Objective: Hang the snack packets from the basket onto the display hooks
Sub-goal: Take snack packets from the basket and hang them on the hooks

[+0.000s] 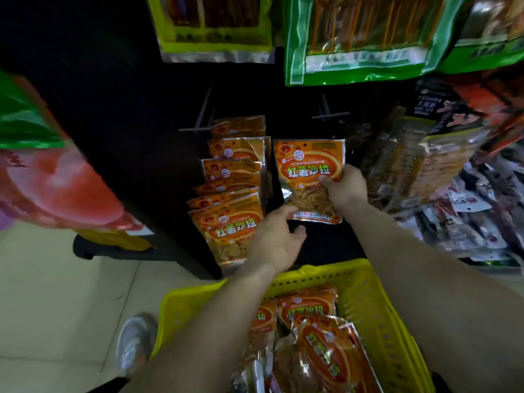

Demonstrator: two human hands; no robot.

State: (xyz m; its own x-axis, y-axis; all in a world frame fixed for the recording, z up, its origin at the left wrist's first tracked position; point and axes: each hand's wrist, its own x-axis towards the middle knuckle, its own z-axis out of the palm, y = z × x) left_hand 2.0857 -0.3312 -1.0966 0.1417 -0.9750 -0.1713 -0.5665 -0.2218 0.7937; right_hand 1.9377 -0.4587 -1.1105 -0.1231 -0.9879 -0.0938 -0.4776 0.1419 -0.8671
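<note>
Holding one orange packet (306, 171) at centre frame: right hand (343, 188) pinches its right edge, thumb on the front, fingers behind. Left hand (276, 236) sits just under the packet's lower-left corner, fingers loosely curled; can't tell if it touches. Packet looks light, thin foil, slick and crinkly, likely floppy at the top, so better gripped near the upper corners to keep the hang hole taut. Bare hook (329, 114) is just above it, hung packets (235, 177) to its left, basket (377, 307) at bottom.
</note>
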